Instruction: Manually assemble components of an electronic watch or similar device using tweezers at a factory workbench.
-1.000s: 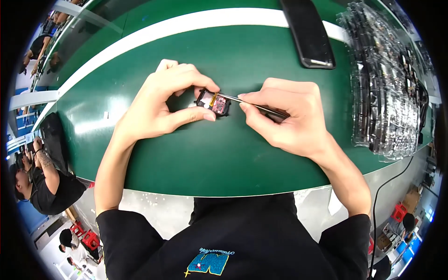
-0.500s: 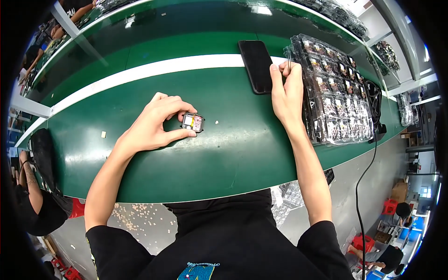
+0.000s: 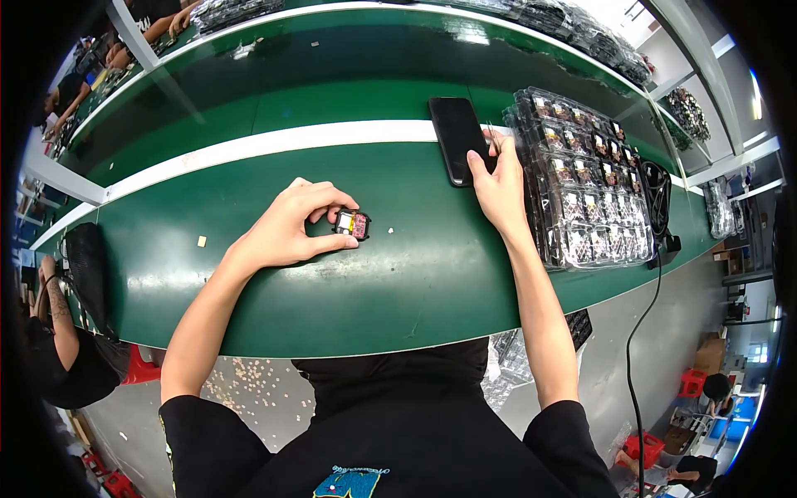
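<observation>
Left hand (image 3: 286,228) curled, fingertips pinched together, forearm bent inward, right hand (image 3: 498,187) stretched forward, arm extended

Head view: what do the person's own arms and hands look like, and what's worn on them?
Both forearms are bare from the elbow down. The left hand and right hand have no gloves, rings or watch that I can see. Short black sleeves end above the elbows, part of a black shirt with a blue and yellow chest print.

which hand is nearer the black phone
Right. The right hand rests with its fingers on the phone; the left hand is well off to its left, holding a small part.
</observation>
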Available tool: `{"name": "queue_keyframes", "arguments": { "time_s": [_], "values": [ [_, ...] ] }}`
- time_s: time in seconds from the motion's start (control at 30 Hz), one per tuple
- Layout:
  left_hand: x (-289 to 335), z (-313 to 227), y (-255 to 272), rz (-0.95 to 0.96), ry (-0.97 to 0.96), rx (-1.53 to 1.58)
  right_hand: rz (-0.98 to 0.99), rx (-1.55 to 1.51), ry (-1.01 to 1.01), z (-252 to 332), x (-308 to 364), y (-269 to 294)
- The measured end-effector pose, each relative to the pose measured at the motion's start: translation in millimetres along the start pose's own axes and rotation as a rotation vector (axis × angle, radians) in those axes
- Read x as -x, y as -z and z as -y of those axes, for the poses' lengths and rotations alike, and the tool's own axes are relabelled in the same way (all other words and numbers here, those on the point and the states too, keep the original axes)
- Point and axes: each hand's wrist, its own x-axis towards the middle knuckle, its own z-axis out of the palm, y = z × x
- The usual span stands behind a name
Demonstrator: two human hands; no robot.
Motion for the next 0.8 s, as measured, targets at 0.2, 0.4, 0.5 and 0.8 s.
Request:
{"name": "queue_keyframes", "arguments": {
  "time_s": [0.2,0.4,0.5,0.8],
  "values": [
    [-7.5,2.1,-2.2,-0.042,0.013,0.03,0.002,-0.05,-0.066,1.5,0.1,0.3],
    [-36.7,-3.3,-2.7,-0.042,0.164,0.024,-0.045,-0.05,-0.015,2.3,-0.3,2.8],
    [-37.3,0.7,-5.6,-0.121,0.183,-0.013,-0.003,-0.112,-0.156,7.4,-0.7,6.4],
    [-32.4,9.7,-8.6,-0.139,0.104,0.09,-0.077,-0.13,-0.069,3.1,-2.4,5.6]
  ]
}}
